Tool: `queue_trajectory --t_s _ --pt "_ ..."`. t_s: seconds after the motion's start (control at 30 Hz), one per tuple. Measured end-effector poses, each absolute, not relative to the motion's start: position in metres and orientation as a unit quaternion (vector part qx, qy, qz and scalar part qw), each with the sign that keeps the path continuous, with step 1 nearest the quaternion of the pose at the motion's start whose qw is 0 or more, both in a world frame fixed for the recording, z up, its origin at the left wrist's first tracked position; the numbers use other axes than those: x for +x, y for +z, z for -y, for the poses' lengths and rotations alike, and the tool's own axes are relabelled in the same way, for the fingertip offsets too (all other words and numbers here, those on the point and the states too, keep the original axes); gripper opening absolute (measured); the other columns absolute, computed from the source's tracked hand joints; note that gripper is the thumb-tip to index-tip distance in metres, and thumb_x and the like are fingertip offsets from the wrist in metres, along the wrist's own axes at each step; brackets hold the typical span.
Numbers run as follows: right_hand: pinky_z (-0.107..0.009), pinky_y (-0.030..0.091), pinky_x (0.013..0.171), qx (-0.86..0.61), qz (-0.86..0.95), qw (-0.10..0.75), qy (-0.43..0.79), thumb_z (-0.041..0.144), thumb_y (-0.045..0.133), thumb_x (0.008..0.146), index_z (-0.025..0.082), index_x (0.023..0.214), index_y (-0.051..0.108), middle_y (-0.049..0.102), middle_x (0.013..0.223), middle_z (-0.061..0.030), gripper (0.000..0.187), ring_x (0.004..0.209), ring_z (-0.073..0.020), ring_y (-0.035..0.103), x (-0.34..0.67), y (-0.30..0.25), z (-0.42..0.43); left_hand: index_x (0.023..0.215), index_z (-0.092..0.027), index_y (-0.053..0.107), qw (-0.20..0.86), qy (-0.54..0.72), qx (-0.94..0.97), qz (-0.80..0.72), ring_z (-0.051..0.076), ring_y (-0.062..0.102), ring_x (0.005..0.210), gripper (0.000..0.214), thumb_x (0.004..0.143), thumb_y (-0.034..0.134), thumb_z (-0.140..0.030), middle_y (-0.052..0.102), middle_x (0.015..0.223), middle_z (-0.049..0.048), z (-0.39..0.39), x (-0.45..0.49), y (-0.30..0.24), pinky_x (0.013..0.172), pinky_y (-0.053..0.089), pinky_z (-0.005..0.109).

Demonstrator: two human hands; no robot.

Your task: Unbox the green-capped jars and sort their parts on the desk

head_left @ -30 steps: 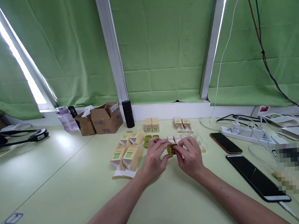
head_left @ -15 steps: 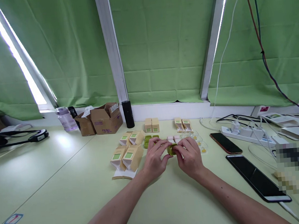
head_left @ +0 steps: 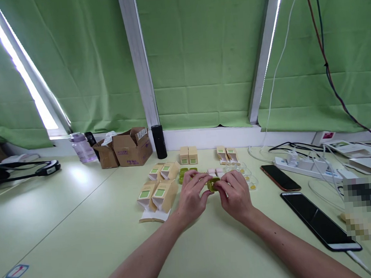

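Observation:
A small olive-green case (head_left: 212,185) is held just above the table between both hands. My left hand (head_left: 193,197) grips its left side, thumb below and fingers on top. The fingertips of my right hand (head_left: 235,195) pinch at its right side and inside; whether they hold a smaller piece there is hidden. Behind my left hand sit several more green cases (head_left: 184,171), partly covered. Small pale pink pieces (head_left: 219,171) lie beyond the fingers. Clear plastic packs with yellow bits (head_left: 252,182) are to the right of my right hand.
Several open kraft boxes (head_left: 164,193) stand left of my hands. Closed kraft boxes (head_left: 188,155) and two more opened ones (head_left: 228,155) are farther back. Two phones (head_left: 318,218) and a power strip (head_left: 303,166) with cables lie right. A carton (head_left: 131,149) and black tumbler (head_left: 159,142) stand at the back.
The green case has tipped slightly, so more of its inside faces me. Both hands stay almost in the same place.

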State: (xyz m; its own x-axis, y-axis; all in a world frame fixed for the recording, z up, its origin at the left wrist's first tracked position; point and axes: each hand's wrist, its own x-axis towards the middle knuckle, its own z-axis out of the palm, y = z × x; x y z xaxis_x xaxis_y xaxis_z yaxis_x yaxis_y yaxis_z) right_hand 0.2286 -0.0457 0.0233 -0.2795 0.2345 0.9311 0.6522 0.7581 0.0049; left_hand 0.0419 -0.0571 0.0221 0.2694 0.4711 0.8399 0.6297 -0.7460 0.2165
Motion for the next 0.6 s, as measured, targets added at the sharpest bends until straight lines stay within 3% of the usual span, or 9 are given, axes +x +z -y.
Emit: queue_trajectory --t_s 0.6 --pt "-0.037 0.035 0.070 -0.278 0.774 0.531 -0.204 0.010 0.061 0.094 0.020 0.088 0.066 0.058 0.079 -0.0052 0.013 0.080 -0.0217 0.047 0.2279 0.0212 0.0450 0.129 -0.024 0.068 0.094 -0.494 -0.786 0.360 0.031 0.051 0.117 0.047 0.085 0.075 -0.009 0.072 0.119 0.0094 0.0572 0.0411 0.0247 0.098 0.054 0.050"
